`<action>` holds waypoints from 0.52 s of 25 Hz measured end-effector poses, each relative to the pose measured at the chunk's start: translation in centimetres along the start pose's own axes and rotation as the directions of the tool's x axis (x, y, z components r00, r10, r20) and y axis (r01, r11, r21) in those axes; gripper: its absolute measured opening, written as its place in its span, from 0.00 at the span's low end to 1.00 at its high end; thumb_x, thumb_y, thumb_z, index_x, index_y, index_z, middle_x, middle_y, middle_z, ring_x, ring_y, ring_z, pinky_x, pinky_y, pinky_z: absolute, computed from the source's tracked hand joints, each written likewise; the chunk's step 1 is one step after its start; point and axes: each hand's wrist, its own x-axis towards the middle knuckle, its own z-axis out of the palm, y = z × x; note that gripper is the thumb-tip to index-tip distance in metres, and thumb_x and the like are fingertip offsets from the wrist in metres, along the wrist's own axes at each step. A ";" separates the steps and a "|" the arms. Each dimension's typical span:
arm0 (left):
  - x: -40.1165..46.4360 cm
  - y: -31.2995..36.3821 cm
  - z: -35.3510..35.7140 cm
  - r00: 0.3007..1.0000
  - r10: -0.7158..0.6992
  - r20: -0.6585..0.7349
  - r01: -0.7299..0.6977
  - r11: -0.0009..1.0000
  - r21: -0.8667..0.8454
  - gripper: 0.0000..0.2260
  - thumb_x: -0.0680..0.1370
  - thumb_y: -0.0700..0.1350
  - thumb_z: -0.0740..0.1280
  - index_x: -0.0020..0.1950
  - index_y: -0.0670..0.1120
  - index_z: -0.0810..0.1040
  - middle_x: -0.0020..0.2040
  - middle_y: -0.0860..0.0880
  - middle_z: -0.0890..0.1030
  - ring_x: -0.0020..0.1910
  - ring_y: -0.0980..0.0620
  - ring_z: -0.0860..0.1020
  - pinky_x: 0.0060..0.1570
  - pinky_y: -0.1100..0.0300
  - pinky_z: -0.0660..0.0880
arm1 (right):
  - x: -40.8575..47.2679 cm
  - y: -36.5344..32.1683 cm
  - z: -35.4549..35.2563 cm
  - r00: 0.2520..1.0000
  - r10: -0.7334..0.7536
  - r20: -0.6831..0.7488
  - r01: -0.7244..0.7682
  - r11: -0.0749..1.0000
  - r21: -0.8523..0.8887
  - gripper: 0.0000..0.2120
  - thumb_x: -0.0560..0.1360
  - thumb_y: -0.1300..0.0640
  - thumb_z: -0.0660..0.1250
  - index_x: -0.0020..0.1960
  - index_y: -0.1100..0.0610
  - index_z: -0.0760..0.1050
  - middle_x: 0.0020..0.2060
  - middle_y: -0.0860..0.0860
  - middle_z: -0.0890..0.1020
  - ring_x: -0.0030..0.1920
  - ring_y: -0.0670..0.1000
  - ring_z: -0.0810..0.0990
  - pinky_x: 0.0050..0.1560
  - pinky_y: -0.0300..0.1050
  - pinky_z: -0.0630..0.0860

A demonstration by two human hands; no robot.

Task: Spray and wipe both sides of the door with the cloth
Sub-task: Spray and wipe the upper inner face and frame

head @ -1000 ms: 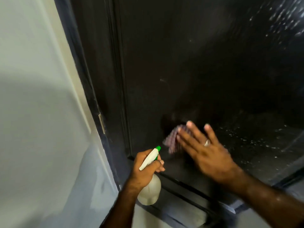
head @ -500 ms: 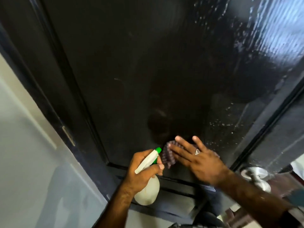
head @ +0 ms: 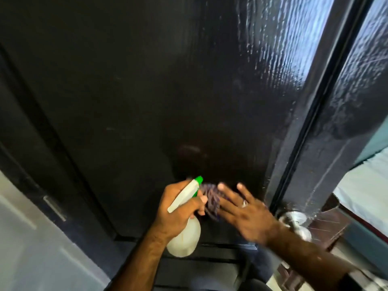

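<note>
A dark glossy door (head: 147, 97) fills the view, wet and streaked toward its upper right. My right hand (head: 245, 213) lies flat with straight fingers on a purple checked cloth (head: 211, 201), pressing it against the door's lower panel. My left hand (head: 178, 211) grips a white spray bottle (head: 184, 238) with a green nozzle, held upright just left of the cloth and close to the door. Most of the cloth is hidden under my right hand.
A silver round door knob (head: 294, 220) sticks out at the door's right edge, just right of my wrist. A pale wall (head: 25, 238) and the dark door frame with a hinge (head: 54, 207) are on the left. A light-coloured bed or surface (head: 367, 196) shows past the door edge.
The view has swung right and up, bringing the door's edge and knob into sight. My right hand with the cloth has slid closer to the spray bottle, still pressed on the lower panel.
</note>
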 end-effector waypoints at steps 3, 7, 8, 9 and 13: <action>-0.9 -0.9 1.0 0.996 -0.082 0.037 0.081 0.997 0.009 0.08 0.74 0.44 0.73 0.41 0.40 0.81 0.34 0.34 0.81 0.32 0.38 0.82 0.31 0.56 0.75 | -2.2 2.9 -1.2 0.993 -0.114 0.026 0.114 0.993 -0.004 0.38 0.77 0.49 0.66 0.85 0.51 0.62 0.86 0.53 0.57 0.86 0.62 0.49 0.84 0.67 0.37; 1.5 2.1 3.1 0.995 -0.036 0.089 0.034 0.999 0.018 0.07 0.76 0.41 0.72 0.41 0.39 0.80 0.34 0.36 0.82 0.33 0.37 0.82 0.30 0.56 0.73 | 4.7 14.6 -8.6 0.838 0.398 -0.373 -0.388 0.916 0.107 0.27 0.83 0.55 0.67 0.81 0.58 0.70 0.82 0.60 0.66 0.83 0.71 0.58 0.81 0.74 0.47; 2.4 3.0 3.7 0.993 -0.004 0.115 0.001 1.000 0.031 0.06 0.76 0.40 0.71 0.41 0.39 0.80 0.34 0.37 0.82 0.33 0.37 0.82 0.30 0.57 0.74 | 6.3 16.4 -10.0 0.743 0.516 -0.425 -0.502 0.851 0.156 0.26 0.83 0.57 0.68 0.79 0.60 0.71 0.80 0.63 0.68 0.81 0.73 0.59 0.80 0.76 0.49; 3.2 3.8 4.4 0.991 0.027 0.133 -0.033 0.999 0.043 0.06 0.77 0.40 0.71 0.41 0.39 0.80 0.34 0.39 0.82 0.33 0.37 0.83 0.30 0.57 0.75 | 7.3 16.8 -10.7 0.666 0.593 -0.453 -0.570 0.796 0.204 0.25 0.83 0.59 0.68 0.78 0.63 0.72 0.79 0.65 0.68 0.81 0.75 0.60 0.80 0.77 0.51; 3.5 4.0 5.9 0.985 0.058 0.160 -0.059 0.998 0.003 0.08 0.76 0.41 0.72 0.42 0.37 0.80 0.33 0.38 0.82 0.32 0.40 0.83 0.30 0.56 0.75 | 3.2 8.2 -6.7 0.693 0.664 -0.280 -0.595 0.746 0.299 0.32 0.78 0.61 0.72 0.79 0.68 0.68 0.81 0.69 0.62 0.82 0.76 0.53 0.81 0.76 0.49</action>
